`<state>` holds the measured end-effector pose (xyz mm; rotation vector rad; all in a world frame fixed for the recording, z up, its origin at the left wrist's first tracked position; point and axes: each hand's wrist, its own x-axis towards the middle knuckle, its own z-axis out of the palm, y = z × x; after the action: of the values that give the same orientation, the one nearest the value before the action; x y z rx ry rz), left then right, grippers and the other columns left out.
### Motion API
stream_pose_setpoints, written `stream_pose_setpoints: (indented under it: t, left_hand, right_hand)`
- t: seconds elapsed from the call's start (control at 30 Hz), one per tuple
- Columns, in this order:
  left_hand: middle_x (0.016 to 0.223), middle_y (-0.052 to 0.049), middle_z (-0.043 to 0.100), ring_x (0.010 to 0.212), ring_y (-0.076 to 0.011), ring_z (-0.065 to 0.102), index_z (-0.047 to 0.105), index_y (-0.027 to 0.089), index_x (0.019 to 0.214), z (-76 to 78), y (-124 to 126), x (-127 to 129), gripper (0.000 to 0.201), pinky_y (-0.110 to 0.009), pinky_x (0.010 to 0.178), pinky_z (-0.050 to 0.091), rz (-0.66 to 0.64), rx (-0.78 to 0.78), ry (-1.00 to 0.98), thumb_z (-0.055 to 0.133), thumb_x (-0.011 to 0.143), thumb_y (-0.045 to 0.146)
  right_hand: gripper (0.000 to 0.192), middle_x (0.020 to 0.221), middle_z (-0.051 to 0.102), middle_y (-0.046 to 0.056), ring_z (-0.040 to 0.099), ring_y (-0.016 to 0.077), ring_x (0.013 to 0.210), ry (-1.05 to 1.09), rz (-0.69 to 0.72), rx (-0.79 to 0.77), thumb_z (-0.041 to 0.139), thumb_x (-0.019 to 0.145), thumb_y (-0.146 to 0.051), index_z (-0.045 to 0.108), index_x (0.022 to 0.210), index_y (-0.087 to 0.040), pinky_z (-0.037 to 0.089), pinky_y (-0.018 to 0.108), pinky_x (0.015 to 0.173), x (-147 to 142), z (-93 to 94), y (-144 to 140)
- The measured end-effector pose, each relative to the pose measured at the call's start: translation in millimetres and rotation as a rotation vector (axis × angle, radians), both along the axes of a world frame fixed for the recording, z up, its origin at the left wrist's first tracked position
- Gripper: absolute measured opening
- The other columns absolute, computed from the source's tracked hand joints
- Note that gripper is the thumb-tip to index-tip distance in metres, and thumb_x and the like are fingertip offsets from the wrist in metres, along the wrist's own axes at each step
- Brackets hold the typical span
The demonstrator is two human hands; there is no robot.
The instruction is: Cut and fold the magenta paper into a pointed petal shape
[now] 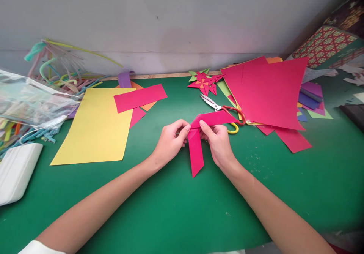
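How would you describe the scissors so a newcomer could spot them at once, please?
On the green table, look just beyond the right hand, at the lower left edge of the big pink sheet. The scissors lie there, the only metal blades, with red and yellow handles.

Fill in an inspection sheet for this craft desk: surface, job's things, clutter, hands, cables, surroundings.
Surface: green table.
Job's things: folded pink paper strip, bent at an angle.
Clutter: yellow sheet, scissors, pink sheets, paper star, bag of pipe cleaners, white case.
Hands: left hand and right hand both pinch the strip at its fold.
Cables: nothing seen.
Surroundings: grey wall; patterned boxes at right.
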<state>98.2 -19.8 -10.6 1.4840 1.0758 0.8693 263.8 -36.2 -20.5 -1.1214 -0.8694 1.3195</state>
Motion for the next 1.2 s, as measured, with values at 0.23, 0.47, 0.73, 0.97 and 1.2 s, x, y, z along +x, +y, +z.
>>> stream_pose_setpoints:
  t: [0.23, 0.47, 0.73, 0.97, 1.2]
  left_hand:
    - [0.075, 0.001, 0.061, 0.067, -0.0137, 0.06, 0.063, 0.02, 0.089, 3.0, 0.1, 1.1, 0.031, -0.024, 0.06, 0.052, 0.013, -0.004, -0.001, 0.055, 0.105, 0.045]
    - [0.077, 0.001, 0.062, 0.066, -0.013, 0.061, 0.064, 0.019, 0.091, 2.0, 0.1, 1.1, 0.03, -0.023, 0.059, 0.053, 0.019, 0.001, -0.004, 0.056, 0.105, 0.044]
    - [0.081, 0.0, 0.066, 0.069, -0.0129, 0.062, 0.066, 0.018, 0.094, 4.0, -1.3, 1.6, 0.028, -0.023, 0.062, 0.054, 0.009, -0.03, 0.006, 0.058, 0.103, 0.044]
    - [0.075, 0.001, 0.067, 0.062, -0.0108, 0.059, 0.07, 0.015, 0.093, 1.1, 1.2, 3.0, 0.03, -0.022, 0.058, 0.053, -0.046, -0.142, -0.091, 0.068, 0.097, 0.045]
    - [0.074, 0.001, 0.066, 0.062, -0.0105, 0.06, 0.07, 0.015, 0.092, -1.0, 4.8, 4.8, 0.03, -0.021, 0.057, 0.053, -0.045, -0.183, -0.176, 0.071, 0.095, 0.045]
  right_hand:
    - [0.028, 0.077, 0.079, 0.005, 0.074, 0.0232, 0.068, -0.04, -0.033, 0.05, 0.081, 0.089, -0.047, 0.08, 0.084, -0.02, 0.063, 0.036, 0.07, 0.7, -0.9, 0.7]
    - [0.03, 0.082, 0.081, 0.006, 0.076, 0.0242, 0.072, -0.057, -0.056, 0.081, 0.082, 0.087, -0.05, 0.08, 0.092, -0.02, 0.064, 0.035, 0.069, 1.7, -1.5, 0.9]
    - [0.025, 0.08, 0.081, 0.005, 0.077, 0.0248, 0.071, -0.056, -0.103, 0.083, 0.083, 0.087, -0.045, 0.081, 0.09, -0.02, 0.064, 0.035, 0.069, 2.1, -2.0, 1.9]
    - [0.023, 0.082, 0.082, 0.005, 0.077, 0.0249, 0.071, -0.07, -0.11, 0.092, 0.082, 0.088, -0.043, 0.081, 0.09, -0.02, 0.065, 0.036, 0.071, 2.0, -3.6, 2.4]
    - [0.023, 0.087, 0.083, 0.006, 0.079, 0.0269, 0.075, -0.062, -0.11, 0.105, 0.083, 0.087, -0.041, 0.081, 0.093, -0.02, 0.066, 0.039, 0.076, 1.4, -4.3, 2.9]
